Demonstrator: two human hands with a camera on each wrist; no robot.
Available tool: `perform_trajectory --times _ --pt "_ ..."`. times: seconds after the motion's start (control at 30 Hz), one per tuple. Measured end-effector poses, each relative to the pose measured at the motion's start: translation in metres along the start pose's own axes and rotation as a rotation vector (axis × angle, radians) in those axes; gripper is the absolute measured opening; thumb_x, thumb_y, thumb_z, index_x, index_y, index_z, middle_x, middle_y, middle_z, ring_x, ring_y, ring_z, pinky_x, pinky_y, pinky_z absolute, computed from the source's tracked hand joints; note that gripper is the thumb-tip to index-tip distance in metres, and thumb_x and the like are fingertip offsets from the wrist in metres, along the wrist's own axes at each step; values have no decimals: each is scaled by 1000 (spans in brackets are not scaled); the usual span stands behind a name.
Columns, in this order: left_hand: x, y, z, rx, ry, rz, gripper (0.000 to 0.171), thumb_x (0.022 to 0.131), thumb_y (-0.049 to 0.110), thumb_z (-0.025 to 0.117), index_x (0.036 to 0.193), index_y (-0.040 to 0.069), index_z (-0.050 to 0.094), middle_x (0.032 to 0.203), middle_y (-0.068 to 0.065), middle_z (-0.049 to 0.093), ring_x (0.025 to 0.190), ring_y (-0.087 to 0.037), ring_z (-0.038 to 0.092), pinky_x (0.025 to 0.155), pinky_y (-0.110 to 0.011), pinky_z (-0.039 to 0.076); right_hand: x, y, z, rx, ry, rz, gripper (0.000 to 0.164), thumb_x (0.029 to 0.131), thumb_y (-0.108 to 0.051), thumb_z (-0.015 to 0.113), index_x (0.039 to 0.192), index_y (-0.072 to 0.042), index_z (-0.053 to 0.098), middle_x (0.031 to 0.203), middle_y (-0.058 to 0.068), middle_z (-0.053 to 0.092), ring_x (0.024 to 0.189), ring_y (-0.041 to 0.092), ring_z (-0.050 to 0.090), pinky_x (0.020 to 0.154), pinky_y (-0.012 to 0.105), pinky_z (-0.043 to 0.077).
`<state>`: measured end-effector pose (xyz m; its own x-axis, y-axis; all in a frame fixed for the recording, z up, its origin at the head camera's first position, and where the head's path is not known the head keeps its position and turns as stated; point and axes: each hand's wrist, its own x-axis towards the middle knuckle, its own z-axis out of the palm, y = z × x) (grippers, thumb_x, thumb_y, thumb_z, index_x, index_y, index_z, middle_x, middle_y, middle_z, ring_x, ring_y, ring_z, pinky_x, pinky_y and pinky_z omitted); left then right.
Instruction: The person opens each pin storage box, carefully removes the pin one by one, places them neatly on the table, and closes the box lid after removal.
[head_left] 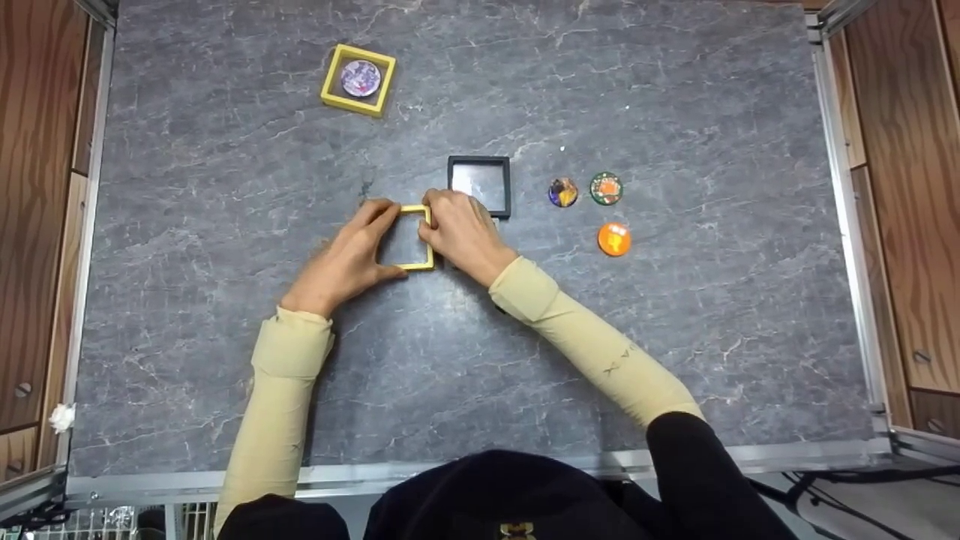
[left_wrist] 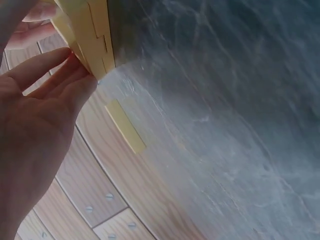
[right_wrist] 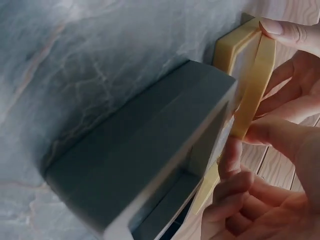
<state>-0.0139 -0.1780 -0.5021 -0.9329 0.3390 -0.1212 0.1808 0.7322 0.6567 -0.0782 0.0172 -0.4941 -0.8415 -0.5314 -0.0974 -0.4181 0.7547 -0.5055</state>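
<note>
A square yellow display frame [head_left: 430, 255] with a clear middle lies between both hands in the head view. My left hand [head_left: 349, 255] holds it from the left, fingers at the far side and thumb along the near edge. Its right edge is pinched by my right hand [head_left: 465, 232], thumb and fingertips together. Seen from the right wrist, one half of the yellow frame [right_wrist: 257, 90] tilts away from the other, a gap between them. Just beyond the right hand stands a black frame [head_left: 507, 187] with a clear pane, partly covered by that hand.
Toward the far left sits another yellow frame [head_left: 328, 75] with a purple round badge [head_left: 361, 78] in it. Right of the black frame lie a purple-and-yellow badge [head_left: 562, 192], a green-rimmed badge [head_left: 606, 188] and an orange badge [head_left: 614, 239]. All are on a grey marbled table [head_left: 712, 300].
</note>
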Motion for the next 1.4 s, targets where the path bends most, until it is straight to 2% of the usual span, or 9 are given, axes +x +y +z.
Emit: perform_trajectory --times 0.13,0.3,0.6,0.93,1.1,1.23,1.4 --pt "1 1 1 19 -2 -8 94 82 15 92 157 -8 41 157 -20 47 144 -35 52 126 -46 46 0 0 3 -76 13 -10 17 95 -14 70 103 0 74 97 15 78 94 35 72 85 48 63" --pt "1 3 0 32 0 -10 93 82 15 92 156 -9 42 157 -21 47 143 -36 52 126 -46 45 0 -1 4 -109 9 0 16 96 -15 69 102 0 73 99 15 78 94 36 68 85 50 58" --pt "0 6 -2 63 -10 -19 92 83 17 92 157 -8 42 156 -21 47 143 -37 53 124 -48 47 -2 -5 7 -81 26 -7 11 98 -10 66 96 1 69 97 19 76 95 40 66 82 51 59" --pt "0 7 1 76 -6 -8 93 82 14 91 157 -9 41 157 -22 46 144 -38 52 126 -47 45 -4 -6 9 -130 24 11 15 97 -10 68 103 4 71 103 21 77 97 39 66 82 49 60" --pt "0 8 0 89 -5 2 93 82 15 92 156 -9 41 156 -22 47 143 -38 52 125 -48 46 -4 -6 8 -119 24 27 14 96 -10 70 102 3 71 102 19 77 97 38 66 82 49 59" --pt "2 9 -6 87 -46 4 94 84 23 90 157 -10 41 158 -23 46 144 -39 52 126 -50 45 -4 -6 7 -101 11 46 13 97 -12 71 101 1 70 102 17 77 98 37 65 84 49 57" --pt "13 7 -32 71 -61 -16 79 93 25 82 155 -6 44 161 -24 43 146 -43 50 127 -55 42 -4 -5 7 -58 20 37 15 96 -12 72 102 1 71 101 17 77 97 38 64 85 48 57"
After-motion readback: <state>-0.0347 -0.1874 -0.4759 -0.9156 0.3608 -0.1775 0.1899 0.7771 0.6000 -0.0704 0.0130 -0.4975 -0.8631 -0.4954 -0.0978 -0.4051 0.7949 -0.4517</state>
